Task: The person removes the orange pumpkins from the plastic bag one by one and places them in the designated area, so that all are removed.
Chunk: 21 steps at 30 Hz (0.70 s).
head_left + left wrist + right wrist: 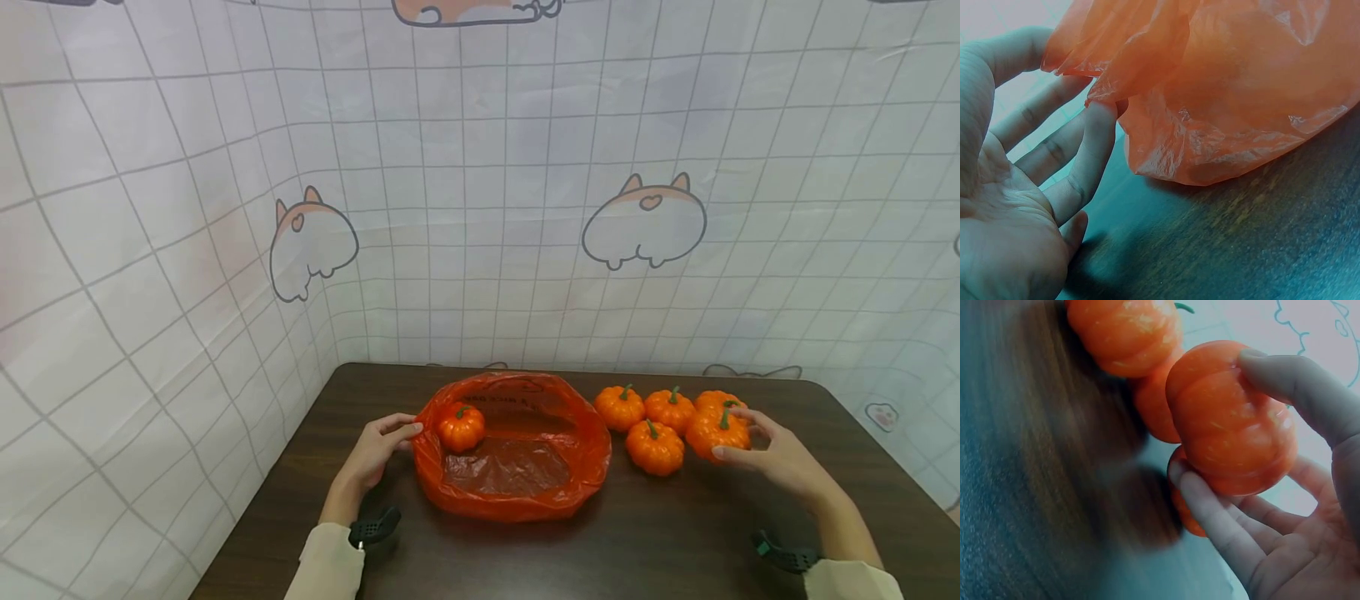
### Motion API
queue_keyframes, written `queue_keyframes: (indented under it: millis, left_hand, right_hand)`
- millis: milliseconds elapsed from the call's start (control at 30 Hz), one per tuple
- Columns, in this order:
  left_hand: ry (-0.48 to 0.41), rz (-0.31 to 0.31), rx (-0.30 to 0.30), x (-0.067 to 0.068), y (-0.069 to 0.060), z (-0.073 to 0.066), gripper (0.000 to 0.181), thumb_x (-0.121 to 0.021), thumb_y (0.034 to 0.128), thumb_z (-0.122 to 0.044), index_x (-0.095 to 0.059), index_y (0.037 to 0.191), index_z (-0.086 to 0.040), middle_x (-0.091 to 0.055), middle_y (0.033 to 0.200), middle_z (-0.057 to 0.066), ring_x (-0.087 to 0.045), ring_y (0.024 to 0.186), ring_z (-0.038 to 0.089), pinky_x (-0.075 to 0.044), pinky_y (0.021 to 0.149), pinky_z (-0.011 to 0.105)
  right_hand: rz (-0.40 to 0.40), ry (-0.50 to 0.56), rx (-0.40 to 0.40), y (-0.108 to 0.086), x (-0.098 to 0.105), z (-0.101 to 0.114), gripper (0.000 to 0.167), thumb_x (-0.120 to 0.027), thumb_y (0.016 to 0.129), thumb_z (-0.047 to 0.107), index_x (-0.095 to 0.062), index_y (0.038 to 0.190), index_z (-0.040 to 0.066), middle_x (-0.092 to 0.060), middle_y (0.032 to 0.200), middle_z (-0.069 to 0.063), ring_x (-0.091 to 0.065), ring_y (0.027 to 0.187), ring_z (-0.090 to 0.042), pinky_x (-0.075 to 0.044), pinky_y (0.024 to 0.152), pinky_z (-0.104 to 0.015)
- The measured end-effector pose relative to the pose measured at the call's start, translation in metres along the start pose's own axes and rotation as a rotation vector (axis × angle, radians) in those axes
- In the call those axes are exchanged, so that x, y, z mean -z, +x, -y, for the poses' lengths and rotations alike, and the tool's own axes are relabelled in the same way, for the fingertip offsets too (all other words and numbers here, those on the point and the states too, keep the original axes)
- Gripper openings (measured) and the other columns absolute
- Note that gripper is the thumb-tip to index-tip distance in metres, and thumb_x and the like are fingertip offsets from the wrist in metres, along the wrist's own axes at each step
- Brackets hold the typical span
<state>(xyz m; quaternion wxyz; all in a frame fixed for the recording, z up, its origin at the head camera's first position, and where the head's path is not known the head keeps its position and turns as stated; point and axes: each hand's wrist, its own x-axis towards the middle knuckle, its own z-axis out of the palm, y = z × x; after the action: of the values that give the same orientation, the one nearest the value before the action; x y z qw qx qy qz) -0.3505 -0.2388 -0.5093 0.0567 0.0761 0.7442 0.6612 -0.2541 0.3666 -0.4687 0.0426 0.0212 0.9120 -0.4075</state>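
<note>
A red plastic bag (pixel 517 507) stands on the table with its mouth spread wide. Inside it, at the left, sits one small orange pumpkin (pixel 461 427). My left hand (pixel 378 450) pinches the bag's left rim between thumb and fingers; in the left wrist view the thin film (pixel 1129 50) hangs in folds from the fingertips. To the right of the bag, my right hand (pixel 780 458) grips another orange pumpkin (pixel 712 435) by its sides. The right wrist view shows the thumb on one side of this pumpkin (pixel 1229 419) and fingers on the other.
Several more pumpkins cluster between the bag and my right hand: one beside the bag (pixel 618 408), a front one (pixel 655 448), and others behind. The dark wooden table (pixel 645 542) ends at a white gridded cloth (pixel 480 250) hanging behind and at the left.
</note>
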Motion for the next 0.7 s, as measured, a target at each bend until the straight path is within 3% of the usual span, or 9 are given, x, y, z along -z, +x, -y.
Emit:
queue_keyframes:
  millis: [267, 400, 700]
  left_hand:
    - [-0.003, -0.007, 0.002, 0.0, 0.0, 0.0, 0.033, -0.069, 0.0978, -0.025, -0.071, 0.12, -0.001, -0.076, 0.103, 0.0, -0.072, 0.086, 0.022, -0.045, 0.109, 0.05]
    - [-0.005, -0.011, 0.006, -0.001, 0.0, 0.001, 0.032, -0.069, 0.0976, -0.024, -0.071, 0.12, -0.002, -0.076, 0.103, 0.001, -0.072, 0.086, 0.023, -0.045, 0.11, 0.051]
    - [-0.011, -0.008, 0.009, -0.001, 0.001, 0.001, 0.032, -0.069, 0.0976, -0.024, -0.071, 0.12, -0.002, -0.075, 0.103, 0.001, -0.072, 0.086, 0.024, -0.044, 0.111, 0.052]
  right_hand:
    - [0.017, 0.009, 0.021, 0.001, -0.002, -0.007, 0.09, -0.07, 0.097, 0.04, -0.022, 0.155, -0.008, -0.035, 0.145, -0.045, -0.062, 0.117, -0.042, -0.058, 0.087, -0.047]
    - [0.02, 0.007, 0.02, 0.002, -0.003, -0.009, 0.09, -0.07, 0.097, 0.039, -0.022, 0.154, -0.011, -0.035, 0.145, -0.047, -0.065, 0.114, -0.038, -0.06, 0.084, -0.04]
    - [0.027, -0.017, 0.018, 0.004, -0.005, -0.015, 0.088, -0.069, 0.097, 0.038, -0.024, 0.153, -0.012, -0.038, 0.143, -0.047, -0.062, 0.115, -0.04, -0.06, 0.085, -0.042]
